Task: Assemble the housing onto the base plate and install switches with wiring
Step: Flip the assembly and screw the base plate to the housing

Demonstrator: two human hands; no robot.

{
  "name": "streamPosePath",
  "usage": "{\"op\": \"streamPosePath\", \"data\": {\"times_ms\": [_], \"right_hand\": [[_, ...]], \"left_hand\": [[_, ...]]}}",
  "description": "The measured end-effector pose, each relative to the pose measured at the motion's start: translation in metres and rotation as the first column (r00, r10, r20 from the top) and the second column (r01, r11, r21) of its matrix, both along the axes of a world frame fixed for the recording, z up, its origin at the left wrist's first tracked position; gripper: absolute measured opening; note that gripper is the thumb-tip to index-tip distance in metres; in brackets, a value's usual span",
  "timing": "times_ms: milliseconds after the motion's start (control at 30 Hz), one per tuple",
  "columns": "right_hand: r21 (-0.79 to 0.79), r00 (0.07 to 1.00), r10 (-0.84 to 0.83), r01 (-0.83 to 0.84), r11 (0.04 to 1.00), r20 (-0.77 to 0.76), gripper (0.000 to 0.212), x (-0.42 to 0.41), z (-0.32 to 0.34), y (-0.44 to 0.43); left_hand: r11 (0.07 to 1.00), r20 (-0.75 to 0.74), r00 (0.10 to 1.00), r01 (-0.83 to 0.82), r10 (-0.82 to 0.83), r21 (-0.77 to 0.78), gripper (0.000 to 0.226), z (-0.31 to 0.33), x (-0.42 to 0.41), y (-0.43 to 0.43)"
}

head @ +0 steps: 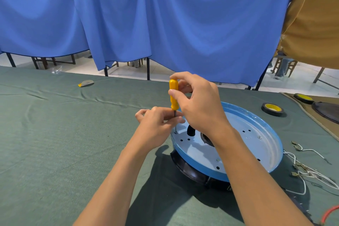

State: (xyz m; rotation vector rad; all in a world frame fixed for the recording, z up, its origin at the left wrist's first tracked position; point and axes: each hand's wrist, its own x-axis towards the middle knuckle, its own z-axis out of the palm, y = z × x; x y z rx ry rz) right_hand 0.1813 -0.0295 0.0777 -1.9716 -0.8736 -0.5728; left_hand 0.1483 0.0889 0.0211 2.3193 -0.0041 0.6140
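We see the right hand (pixel 198 104) curled round the yellow handle of a screwdriver (pixel 173 95), thumb and fingers closed on it. The left hand (pixel 157 124) sits just below, its fingertips pinching the bare metal shaft to steady it. The tool stands nearly upright. Its tip meets what looks like a small screw (pixel 175 132) at the near-left edge of the blue plate (pixel 256 143), directly under both hands. The plate lies on the black housing (pixel 190 169), beneath the right forearm.

We judge the main risk to be the tip slipping out of the screw, because neither hand holds the plate down (it only rests there). A hard turn could shift the plate off its hole, or the screw could go in crooked. A slip could also jab the left fingers, which sit close to the tip. The white wires (pixel 308 170), lying loose outside the right forearm, could catch on that arm.
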Motion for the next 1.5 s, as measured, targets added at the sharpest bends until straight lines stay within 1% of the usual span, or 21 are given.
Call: {"op": "streamPosePath", "data": {"times_ms": [67, 133, 233, 267, 333, 400, 467, 567, 633, 733, 800, 867, 900, 967, 1033, 1067, 1167, 1267, 1333, 1400, 1500], "right_hand": [[0.027, 0.999, -0.042, 0.041, 0.999, 0.015, 0.017, 0.001, 0.000, -0.001], [0.031, 0.999, -0.037, 0.037, 0.999, -0.007, 0.018, 0.002, 0.000, -0.003], [0.010, 0.994, 0.041, -0.040, 0.999, -0.103, 0.023, 0.002, 0.002, -0.003], [0.001, 0.994, 0.038, -0.038, 0.999, -0.103, 0.023, 0.003, 0.002, -0.003], [-0.006, 0.998, -0.018, 0.017, 1.000, -0.054, 0.018, 0.003, 0.001, -0.003], [0.003, 0.996, -0.086, 0.086, 0.996, 0.014, 0.014, 0.003, -0.001, -0.004], [-0.016, 0.991, -0.121, 0.123, 0.992, 0.061, 0.018, 0.003, 0.000, -0.004], [-0.074, 1.000, -0.018, 0.017, 0.997, -0.011, 0.032, 0.002, 0.002, -0.003], [-0.093, 0.996, 0.039, -0.046, 0.995, -0.076, 0.037, 0.001, 0.003, -0.003], [-0.066, 0.998, -0.003, -0.001, 0.998, -0.065, 0.029, 0.001, 0.001, -0.002], [-0.044, 0.998, -0.059, 0.059, 0.997, -0.003, 0.020, 0.002, -0.001, -0.002], [-0.038, 0.994, -0.098, 0.100, 0.994, 0.054, 0.019, 0.003, -0.001, -0.002], [-0.039, 0.994, -0.087, 0.089, 0.995, 0.060, 0.020, 0.003, -0.001, -0.003], [-0.056, 1.000, -0.010, 0.010, 0.998, 0.007, 0.028, 0.003, -0.001, -0.002], [-0.083, 0.997, 0.046, -0.051, 0.995, -0.055, 0.035, 0.002, 0.000, -0.001], [-0.091, 0.997, 0.046, -0.051, 0.995, -0.062, 0.035, 0.002, -0.001, 0.000], [-0.078, 0.999, -0.032, 0.033, 0.996, 0.009, 0.025, 0.003, -0.003, 0.000], [-0.098, 0.992, -0.105, 0.112, 0.989, 0.066, 0.025, 0.004, -0.002, -0.002], [-0.114, 0.998, -0.054, 0.059, 0.992, 0.042, 0.030, 0.004, -0.001, -0.002], [-0.116, 1.000, 0.019, -0.020, 0.993, -0.015, 0.036, 0.003, 0.001, -0.002], [-0.097, 0.999, 0.014, -0.019, 0.995, -0.046, 0.034, 0.002, 0.001, -0.001]], "left_hand": [[0.998, 0.068, 0.996, -0.048, 0.051, -0.043, 0.012, 0.001, -0.001, 0.000], [0.991, 0.119, 0.989, -0.080, 0.093, -0.105, 0.007, -0.001, -0.001, 0.000], [0.992, 0.078, 0.995, -0.058, 0.067, -0.110, 0.005, 0.002, -0.001, 0.000], [0.993, 0.052, 0.997, -0.050, 0.055, -0.103, 0.006, 0.003, -0.001, 0.000], [0.995, 0.031, 0.999, -0.025, 0.028, -0.095, 0.008, 0.002, -0.001, 0.001], [0.996, 0.058, 0.998, -0.019, 0.025, -0.090, 0.007, 0.001, -0.002, -0.001], [0.992, 0.101, 0.994, -0.039, 0.051, -0.117, 0.004, 0.000, -0.002, -0.004], [0.980, 0.089, 0.994, -0.046, 0.064, -0.192, 0.005, 0.000, -0.001, -0.003], [0.981, 0.047, 0.998, -0.028, 0.038, -0.194, 0.006, 0.001, -0.002, 0.000], [0.988, 0.003, 1.000, 0.021, -0.020, -0.152, 0.015, 0.002, -0.003, 0.001], [0.989, 0.047, 0.999, 0.013, -0.006, -0.149, 0.010, 0.003, -0.004, -0.001], [0.981, 0.099, 0.994, -0.021, 0.041, -0.192, 0.007, 0.002, -0.003, -0.004], [0.975, 0.104, 0.993, -0.037, 0.061, -0.220, 0.009, 0.002, -0.003, -0.004], [0.968, 0.085, 0.994, -0.042, 0.065, -0.246, 0.008, 0.001, -0.002, -0.002], [0.973, 0.047, 0.998, -0.025, 0.036, -0.229, 0.009, 0.001, -0.002, 0.002], [0.976, 0.032, 0.999, -0.005, 0.012, -0.216, 0.011, 0.001, -0.003, 0.004], [0.983, 0.038, 0.999, 0.024, -0.018, -0.183, 0.008, 0.001, -0.002, 0.004], [0.991, 0.121, 0.991, -0.047, 0.062, -0.124, 0.003, -0.002, -0.001, 0.000], [0.993, 0.148, 0.986, -0.065, 0.080, -0.102, 0.006, -0.004, 0.000, 0.001], [0.996, 0.128, 0.991, -0.038, 0.047, -0.075, 0.009, -0.003, 0.000, 0.004], [1.000, 0.065, 0.998, -0.005, 0.005, -0.003, 0.013, -0.003, 0.002, 0.007]]}}
